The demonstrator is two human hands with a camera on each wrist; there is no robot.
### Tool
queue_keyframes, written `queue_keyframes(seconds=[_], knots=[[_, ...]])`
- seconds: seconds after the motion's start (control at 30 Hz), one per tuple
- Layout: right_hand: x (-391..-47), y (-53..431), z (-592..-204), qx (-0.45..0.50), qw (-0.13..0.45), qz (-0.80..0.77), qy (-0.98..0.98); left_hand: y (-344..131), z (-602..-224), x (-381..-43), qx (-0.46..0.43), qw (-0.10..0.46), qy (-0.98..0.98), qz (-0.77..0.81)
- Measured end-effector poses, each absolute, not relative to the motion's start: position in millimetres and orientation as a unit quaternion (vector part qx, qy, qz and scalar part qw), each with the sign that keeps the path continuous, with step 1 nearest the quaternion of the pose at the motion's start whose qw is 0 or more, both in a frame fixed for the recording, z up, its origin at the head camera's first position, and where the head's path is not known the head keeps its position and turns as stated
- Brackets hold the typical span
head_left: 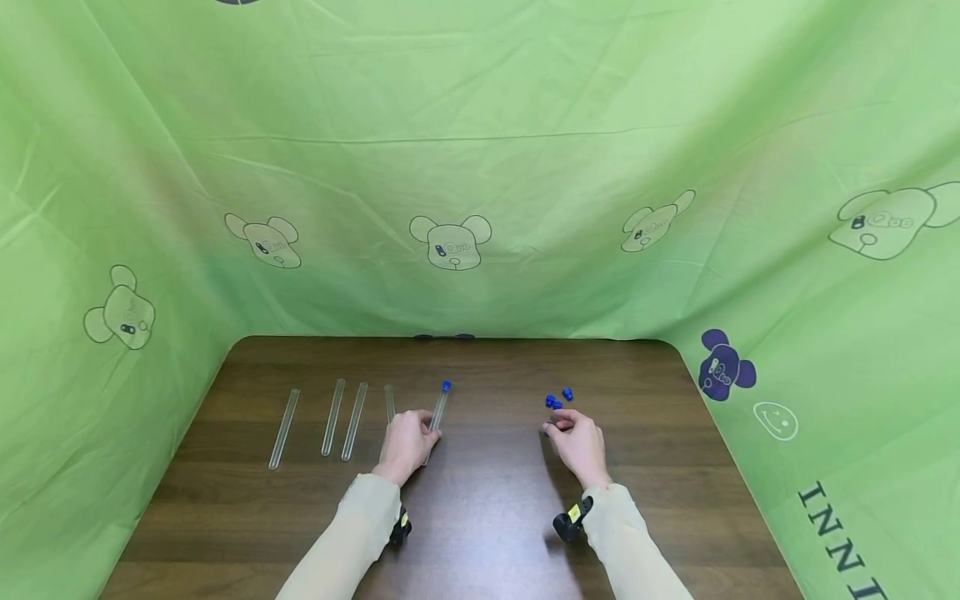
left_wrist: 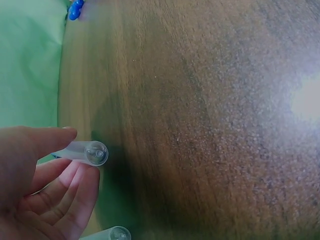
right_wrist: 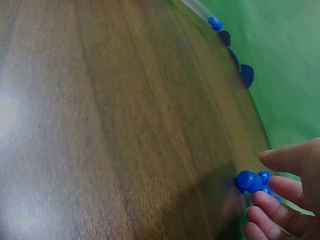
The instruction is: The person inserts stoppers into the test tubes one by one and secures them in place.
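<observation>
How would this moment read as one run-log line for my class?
left hand: pinches blue-capped tube | right hand: at loose blue caps, grip unclear | table: four other tubes, uncapped

Brown table [head_left: 480, 483] bears clear tubes [head_left: 284, 429] and, seemingly, blue stoppers [head_left: 567, 394].

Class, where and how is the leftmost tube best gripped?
Probably around mid-length, with the hand coming from above and pinching across the sides. The tube is slim and straight, lies flat on the table, and has a gap on both sides for fingers.
</observation>
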State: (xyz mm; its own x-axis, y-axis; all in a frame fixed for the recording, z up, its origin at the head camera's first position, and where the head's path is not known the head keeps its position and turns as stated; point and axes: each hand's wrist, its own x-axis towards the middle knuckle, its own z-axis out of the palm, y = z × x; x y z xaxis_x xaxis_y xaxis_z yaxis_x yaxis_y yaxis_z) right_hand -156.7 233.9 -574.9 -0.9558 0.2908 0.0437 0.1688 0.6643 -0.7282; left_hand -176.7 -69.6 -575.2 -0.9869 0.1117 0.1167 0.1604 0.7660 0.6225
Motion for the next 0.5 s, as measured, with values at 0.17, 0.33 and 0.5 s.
queue_keyframes(seconds=[0.17, 0.33, 0.5], knots=[[-157.0, 233.9, -574.5, -0.115, 0.079, 0.367, -0.92, -69.6, -576.7, -176.9, -0.061, 0.039, -0.941, -0.331], [-154.9, 234.4, -572.3, -0.112, 0.08, 0.349, -0.927, -70.3, -578.3, -176.3, -0.051, 0.034, -0.942, -0.329], [-154.3, 234.4, -571.4, -0.112, 0.077, 0.343, -0.93, -71.3, -578.9, -176.6, -0.047, 0.033, -0.942, -0.331]])
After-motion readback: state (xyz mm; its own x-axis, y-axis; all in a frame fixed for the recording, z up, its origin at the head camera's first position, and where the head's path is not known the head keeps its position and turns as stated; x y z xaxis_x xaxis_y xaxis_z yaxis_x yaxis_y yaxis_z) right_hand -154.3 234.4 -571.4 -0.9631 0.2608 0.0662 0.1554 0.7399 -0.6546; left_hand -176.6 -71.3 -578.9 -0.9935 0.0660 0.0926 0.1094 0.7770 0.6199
